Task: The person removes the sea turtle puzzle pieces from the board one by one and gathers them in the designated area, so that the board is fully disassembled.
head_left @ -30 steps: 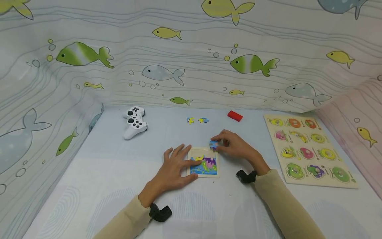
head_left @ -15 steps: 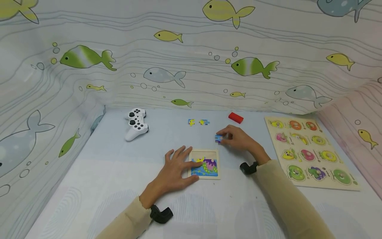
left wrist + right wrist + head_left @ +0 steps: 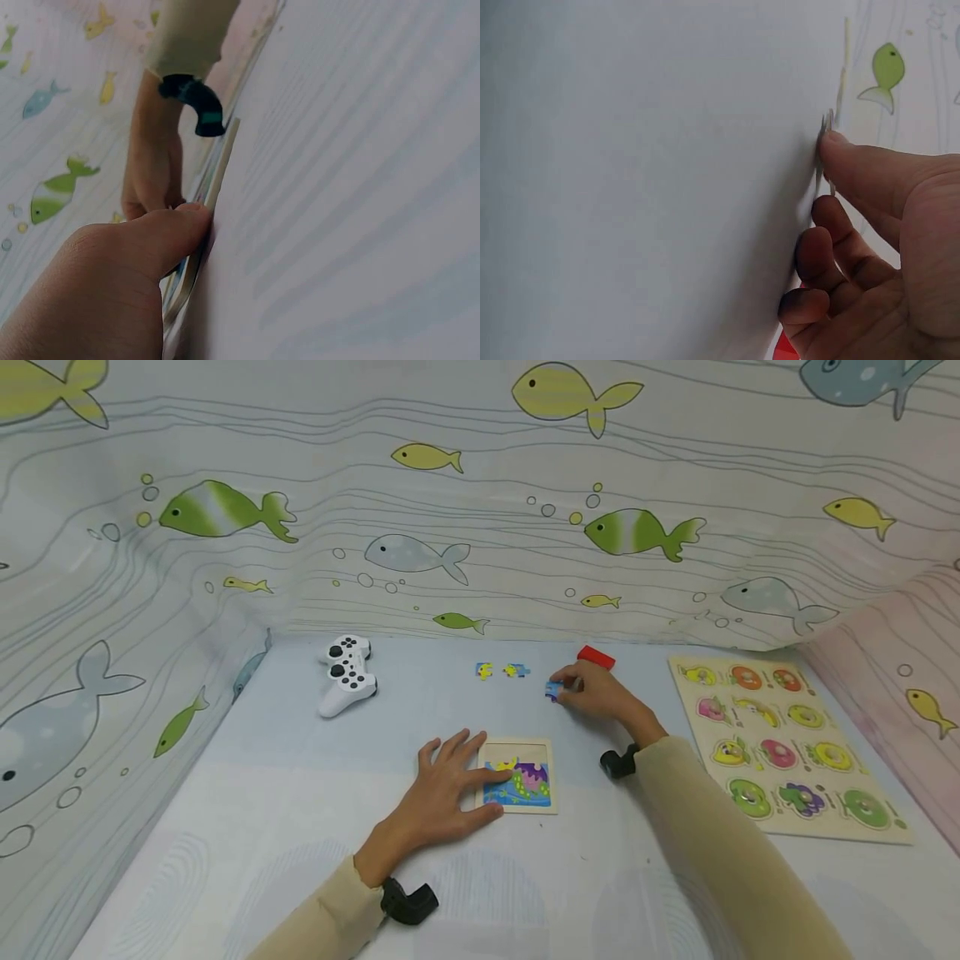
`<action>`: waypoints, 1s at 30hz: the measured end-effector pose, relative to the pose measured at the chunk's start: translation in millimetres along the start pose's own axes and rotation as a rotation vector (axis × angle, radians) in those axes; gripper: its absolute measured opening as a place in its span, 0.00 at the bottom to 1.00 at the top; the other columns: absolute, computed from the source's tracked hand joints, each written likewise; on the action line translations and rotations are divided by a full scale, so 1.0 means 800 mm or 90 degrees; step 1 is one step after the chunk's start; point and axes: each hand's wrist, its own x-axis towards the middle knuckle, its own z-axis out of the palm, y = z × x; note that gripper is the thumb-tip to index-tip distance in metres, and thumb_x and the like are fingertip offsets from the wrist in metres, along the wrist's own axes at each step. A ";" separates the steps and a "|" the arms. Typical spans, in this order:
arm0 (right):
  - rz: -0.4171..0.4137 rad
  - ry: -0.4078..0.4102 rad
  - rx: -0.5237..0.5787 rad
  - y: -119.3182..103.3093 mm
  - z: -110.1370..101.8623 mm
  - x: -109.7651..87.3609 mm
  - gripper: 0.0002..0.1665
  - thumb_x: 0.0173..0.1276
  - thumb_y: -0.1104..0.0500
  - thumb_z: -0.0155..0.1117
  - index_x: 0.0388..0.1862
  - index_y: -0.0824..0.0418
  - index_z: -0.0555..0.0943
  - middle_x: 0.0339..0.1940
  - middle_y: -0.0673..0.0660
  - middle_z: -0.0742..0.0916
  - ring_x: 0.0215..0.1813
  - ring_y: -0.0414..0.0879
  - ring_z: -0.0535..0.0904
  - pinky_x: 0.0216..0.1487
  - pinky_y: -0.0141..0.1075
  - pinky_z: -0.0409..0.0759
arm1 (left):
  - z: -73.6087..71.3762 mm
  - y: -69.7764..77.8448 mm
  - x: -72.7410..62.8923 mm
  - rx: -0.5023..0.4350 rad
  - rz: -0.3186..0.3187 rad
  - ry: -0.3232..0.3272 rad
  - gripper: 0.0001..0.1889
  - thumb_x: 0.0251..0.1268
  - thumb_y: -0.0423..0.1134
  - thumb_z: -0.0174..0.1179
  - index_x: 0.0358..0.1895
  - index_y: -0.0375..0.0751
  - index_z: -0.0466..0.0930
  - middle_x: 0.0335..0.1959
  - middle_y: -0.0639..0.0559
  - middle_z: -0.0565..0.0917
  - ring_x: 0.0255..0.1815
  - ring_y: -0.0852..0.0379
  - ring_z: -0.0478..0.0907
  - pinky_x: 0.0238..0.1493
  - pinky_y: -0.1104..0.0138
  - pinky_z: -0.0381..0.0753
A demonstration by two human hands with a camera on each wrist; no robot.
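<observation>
From the head camera, a square tray (image 3: 528, 752) of pale wood lies on the pale table (image 3: 420, 702); a jigsaw scene (image 3: 534, 787) in blue, purple, pink, green and yellow fills its nearer part, and the far strip is bare wood. The left hand (image 3: 450, 789) lies across the tray's left side, fingers spread and gripping nothing, index finger on the scene. The right hand (image 3: 598, 693) pinches one blue-and-purple puzzle piece (image 3: 552, 689) beyond the tray's far right corner; whether the piece touches the table I can't tell. I count two loose pieces (image 3: 517, 671) further back, slightly apart, one red block (image 3: 600, 657) by the right hand, one white controller (image 3: 348, 675), one fruit board (image 3: 810, 828) with twelve fruit shapes (image 3: 777, 754), and two black curved devices (image 3: 411, 902), one per wrist.

From the left wrist, the tray shows edge-on, the left thumb at its rim, the right hand beyond.

From the right wrist, the thumb presses a thin edge, three fingertips bunched below it, a bit of the red block under them.
</observation>
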 end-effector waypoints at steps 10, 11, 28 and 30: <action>0.000 0.008 -0.003 0.002 -0.002 0.018 0.21 0.72 0.59 0.66 0.62 0.60 0.83 0.54 0.63 0.85 0.52 0.56 0.77 0.58 0.48 0.78 | 0.000 0.000 0.001 0.003 -0.007 -0.011 0.24 0.65 0.63 0.60 0.64 0.70 0.81 0.80 0.43 0.64 0.82 0.38 0.55 0.72 0.36 0.48; -0.001 0.009 -0.004 0.002 -0.003 0.018 0.21 0.72 0.59 0.66 0.62 0.60 0.83 0.55 0.63 0.85 0.52 0.56 0.77 0.57 0.48 0.78 | 0.000 0.000 0.000 0.003 -0.006 -0.010 0.24 0.65 0.63 0.60 0.64 0.70 0.81 0.80 0.43 0.64 0.82 0.38 0.56 0.72 0.35 0.48; 0.033 0.002 -0.036 0.006 -0.004 0.036 0.24 0.74 0.55 0.64 0.67 0.53 0.80 0.48 0.61 0.83 0.46 0.54 0.74 0.44 0.40 0.72 | 0.001 0.000 0.000 0.005 -0.004 -0.007 0.24 0.65 0.63 0.60 0.64 0.70 0.81 0.80 0.44 0.64 0.82 0.39 0.55 0.72 0.36 0.49; 0.035 0.000 -0.043 0.006 -0.004 0.038 0.24 0.74 0.55 0.63 0.68 0.52 0.80 0.48 0.61 0.83 0.45 0.53 0.74 0.43 0.39 0.71 | 0.001 0.001 0.000 0.003 -0.005 -0.007 0.24 0.65 0.63 0.59 0.64 0.70 0.81 0.80 0.44 0.64 0.82 0.39 0.55 0.72 0.36 0.48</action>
